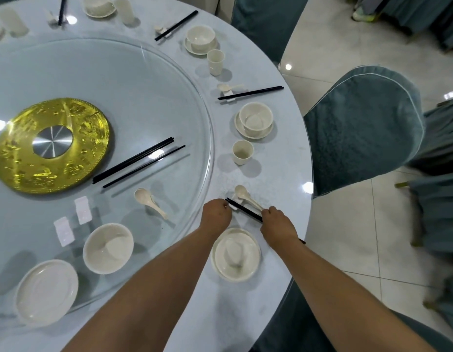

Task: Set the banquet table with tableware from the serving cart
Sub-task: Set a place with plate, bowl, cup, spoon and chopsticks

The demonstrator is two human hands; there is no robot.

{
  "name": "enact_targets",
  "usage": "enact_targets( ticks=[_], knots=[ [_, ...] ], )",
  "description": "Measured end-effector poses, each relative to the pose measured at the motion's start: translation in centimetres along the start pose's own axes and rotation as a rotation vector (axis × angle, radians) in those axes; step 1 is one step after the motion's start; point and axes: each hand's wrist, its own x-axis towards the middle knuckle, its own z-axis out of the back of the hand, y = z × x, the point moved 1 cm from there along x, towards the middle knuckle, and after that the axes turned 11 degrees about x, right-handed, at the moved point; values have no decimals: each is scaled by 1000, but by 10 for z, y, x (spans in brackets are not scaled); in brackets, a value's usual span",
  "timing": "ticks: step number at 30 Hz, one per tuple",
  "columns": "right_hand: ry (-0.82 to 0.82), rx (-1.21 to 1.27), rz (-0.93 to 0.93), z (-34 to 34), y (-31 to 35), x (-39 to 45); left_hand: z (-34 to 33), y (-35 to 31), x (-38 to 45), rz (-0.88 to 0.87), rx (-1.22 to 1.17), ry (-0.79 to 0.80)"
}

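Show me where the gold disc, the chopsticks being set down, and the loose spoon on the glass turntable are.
gold disc [75,158]: head view, on its gold ring, right of the silver hub.
chopsticks [245,210]: head view, mid-shaft between the two hands.
loose spoon [142,194]: head view, on its bowl.

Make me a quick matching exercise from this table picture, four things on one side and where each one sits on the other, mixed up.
Things:
1. gold disc
2. loose spoon
3. chopsticks
4. empty plate

Places:
A. held between both hands
B. centre of the glass turntable
C. turntable's near edge, far left
D. on the turntable, below the spare chopsticks

Pairs: 1-B, 2-D, 3-A, 4-C
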Motion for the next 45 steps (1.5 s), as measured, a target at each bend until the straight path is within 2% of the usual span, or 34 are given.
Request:
enact_targets(
  ticks=[6, 11, 14, 19, 33, 40, 45],
  knots=[
    [-11, -15, 21, 5, -5, 1, -7, -1, 0, 7, 5, -1],
    [-107, 69, 10, 12, -3, 8, -8, 0, 1, 7, 21, 12],
    [-82, 118, -22, 19, 2, 20, -7, 1, 2, 7, 29, 16],
    [-9, 75, -33, 23, 6, 31, -9, 4, 4, 7, 20, 35],
    [-50, -118, 5, 45, 10, 39, -10, 3, 4, -13, 15, 78],
    [-156, 33, 16, 38, 1, 28, -5, 8, 4, 0, 26, 97],
    [-38, 78, 92, 20, -14, 15, -3, 12, 3, 5, 22, 99]
  ],
)
